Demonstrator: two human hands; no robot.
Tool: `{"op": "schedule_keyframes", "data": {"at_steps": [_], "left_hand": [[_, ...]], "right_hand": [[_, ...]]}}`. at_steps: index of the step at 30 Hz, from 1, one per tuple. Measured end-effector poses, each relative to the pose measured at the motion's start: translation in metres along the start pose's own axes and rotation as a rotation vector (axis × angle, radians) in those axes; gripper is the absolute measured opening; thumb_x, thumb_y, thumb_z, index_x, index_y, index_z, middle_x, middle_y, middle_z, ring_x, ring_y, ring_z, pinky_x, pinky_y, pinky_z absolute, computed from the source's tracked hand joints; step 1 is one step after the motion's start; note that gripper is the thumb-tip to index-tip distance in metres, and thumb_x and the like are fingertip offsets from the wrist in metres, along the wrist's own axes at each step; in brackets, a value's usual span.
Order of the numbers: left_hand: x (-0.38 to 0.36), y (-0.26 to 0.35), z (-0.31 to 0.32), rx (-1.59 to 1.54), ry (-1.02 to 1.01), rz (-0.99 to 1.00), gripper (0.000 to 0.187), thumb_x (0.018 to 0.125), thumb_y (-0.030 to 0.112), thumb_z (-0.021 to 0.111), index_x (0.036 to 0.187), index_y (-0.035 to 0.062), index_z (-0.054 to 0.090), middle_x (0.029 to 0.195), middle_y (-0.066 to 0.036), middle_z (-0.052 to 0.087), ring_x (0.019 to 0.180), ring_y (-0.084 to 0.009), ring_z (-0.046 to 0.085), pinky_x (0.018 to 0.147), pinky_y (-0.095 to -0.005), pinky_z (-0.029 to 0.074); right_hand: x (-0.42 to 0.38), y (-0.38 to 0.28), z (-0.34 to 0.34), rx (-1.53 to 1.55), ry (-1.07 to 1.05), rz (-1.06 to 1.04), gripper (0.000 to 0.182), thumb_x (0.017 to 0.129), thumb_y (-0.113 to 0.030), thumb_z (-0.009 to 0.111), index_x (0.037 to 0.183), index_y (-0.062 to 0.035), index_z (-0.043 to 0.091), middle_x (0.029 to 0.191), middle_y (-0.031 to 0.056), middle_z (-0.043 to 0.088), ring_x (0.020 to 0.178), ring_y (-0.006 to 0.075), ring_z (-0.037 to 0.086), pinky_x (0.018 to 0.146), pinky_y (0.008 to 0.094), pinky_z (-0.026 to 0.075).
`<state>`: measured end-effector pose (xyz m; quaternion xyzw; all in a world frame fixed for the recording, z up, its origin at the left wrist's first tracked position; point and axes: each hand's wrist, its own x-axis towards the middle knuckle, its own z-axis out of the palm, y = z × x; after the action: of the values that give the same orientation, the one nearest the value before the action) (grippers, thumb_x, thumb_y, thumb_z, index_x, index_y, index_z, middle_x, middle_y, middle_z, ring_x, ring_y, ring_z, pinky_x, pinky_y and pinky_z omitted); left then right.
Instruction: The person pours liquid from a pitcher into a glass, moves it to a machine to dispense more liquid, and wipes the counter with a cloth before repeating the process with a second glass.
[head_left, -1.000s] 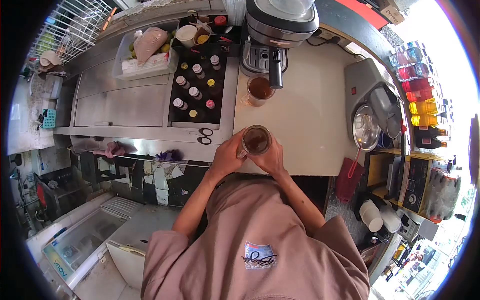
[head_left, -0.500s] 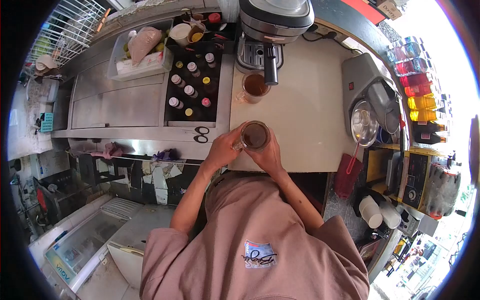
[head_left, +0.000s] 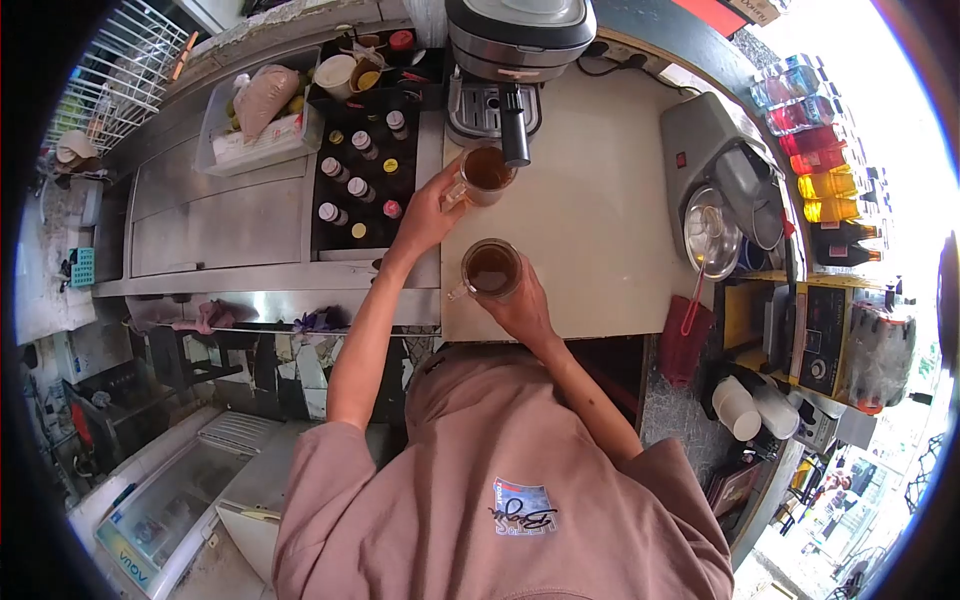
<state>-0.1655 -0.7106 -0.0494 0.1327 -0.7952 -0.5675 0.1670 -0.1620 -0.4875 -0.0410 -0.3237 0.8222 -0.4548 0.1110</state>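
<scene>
Two clear glass mugs of brown drink are on the pale countertop. The far glass mug stands just in front of the espresso machine, below its black portafilter handle. My left hand reaches to that mug, its fingers closed at the handle on the left side. Nearer my body is the other glass mug, its handle pointing left. Around its right side wrap the fingers of my right hand; some of them are hidden by the glass.
Left of the counter sit several capped bottles in a recessed rack and a clear plastic bin. To the right are a grey machine with a metal bowl, and rows of bottled drinks. Paper cups hang lower right.
My left hand has let go of the near mug and moved forward to the far mug's handle. My right hand stays on the near mug. The view has shifted slightly.
</scene>
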Motion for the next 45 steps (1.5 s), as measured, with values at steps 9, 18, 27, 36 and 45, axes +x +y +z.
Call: {"op": "schedule_keyframes", "data": {"at_steps": [9,18,27,36,45], "left_hand": [[0.018,-0.012,-0.005,-0.002,-0.150,-0.032,0.049,0.086,-0.002,0.055,0.134,0.0094,0.055,0.111,-0.018,0.069,0.104,-0.0209,0.067,0.088,-0.0316,0.050],[0.031,-0.019,-0.012,-0.072,-0.253,-0.021,0.046,0.088,-0.001,0.056,0.132,0.0067,0.056,0.113,-0.012,0.069,0.105,-0.0116,0.061,0.090,-0.0274,0.048],[-0.005,-0.030,-0.009,-0.187,-0.081,-0.120,0.052,0.088,-0.002,0.061,0.139,0.0026,0.050,0.122,-0.008,0.065,0.108,-0.0141,0.061,0.092,-0.0279,0.047],[-0.125,-0.050,-0.001,0.016,0.256,-0.301,0.025,0.094,0.011,0.061,0.118,0.0037,0.060,0.088,0.002,0.060,0.076,-0.0056,0.056,0.063,-0.0208,0.043],[-0.184,-0.001,0.063,-0.062,0.561,-0.385,0.017,0.092,0.009,0.059,0.109,0.0036,0.059,0.089,-0.001,0.061,0.076,-0.0086,0.058,0.063,-0.0227,0.045]], "right_hand": [[-0.005,0.007,0.003,-0.007,0.047,-0.031,0.071,0.074,-0.020,0.083,0.132,-0.0030,0.047,0.126,0.0162,0.057,0.117,0.0346,0.056,0.097,0.0421,0.047],[-0.006,0.008,0.004,-0.012,0.047,-0.015,0.075,0.072,-0.020,0.084,0.134,-0.0028,0.044,0.128,0.0167,0.055,0.118,0.0357,0.054,0.099,0.0433,0.046],[-0.025,0.011,-0.013,0.140,0.042,0.031,0.081,0.075,-0.018,0.082,0.139,-0.0003,0.036,0.135,0.0191,0.049,0.123,0.0354,0.052,0.103,0.0416,0.044],[-0.105,0.043,-0.070,0.152,0.122,0.130,0.052,0.086,-0.013,0.070,0.132,-0.0039,0.048,0.134,0.0176,0.050,0.124,0.0350,0.052,0.103,0.0399,0.044],[-0.157,0.072,-0.118,0.160,0.133,0.096,0.045,0.085,-0.012,0.070,0.127,-0.0073,0.053,0.135,0.0146,0.051,0.123,0.0345,0.053,0.101,0.0413,0.045]]}}
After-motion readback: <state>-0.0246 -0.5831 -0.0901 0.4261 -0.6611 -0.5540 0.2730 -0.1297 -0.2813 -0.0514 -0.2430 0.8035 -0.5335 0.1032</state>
